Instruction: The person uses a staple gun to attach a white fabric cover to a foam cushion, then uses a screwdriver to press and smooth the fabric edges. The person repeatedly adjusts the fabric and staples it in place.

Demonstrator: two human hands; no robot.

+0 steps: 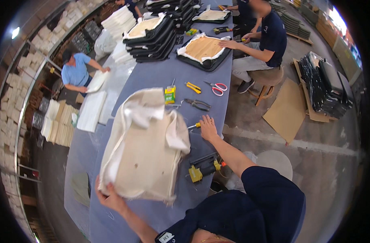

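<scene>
A wooden seat panel [146, 162] wrapped at its edges in cream fabric [179, 131] stands in front of me, its bare board toward me. My left hand [111, 198] is closed around its near left corner. White padding shows along the folded fabric edges. To the right of the panel, my right hand [209, 128] lies low over the table around the handle of a yellow screwdriver [198, 125], whose thin shaft points left; the palm hides part of the handle. A yellow and black staple gun [203, 168] lies on the table closer to me.
On the blue-grey table [140, 77] lie pliers [197, 104], red-handled scissors [217, 88], a yellow utility knife [193, 87] and a green-yellow box [170, 94]. Stacked black cushions [152, 44] stand farther along. A co-worker [270, 36] sits at the right edge; another person [77, 69] stands left.
</scene>
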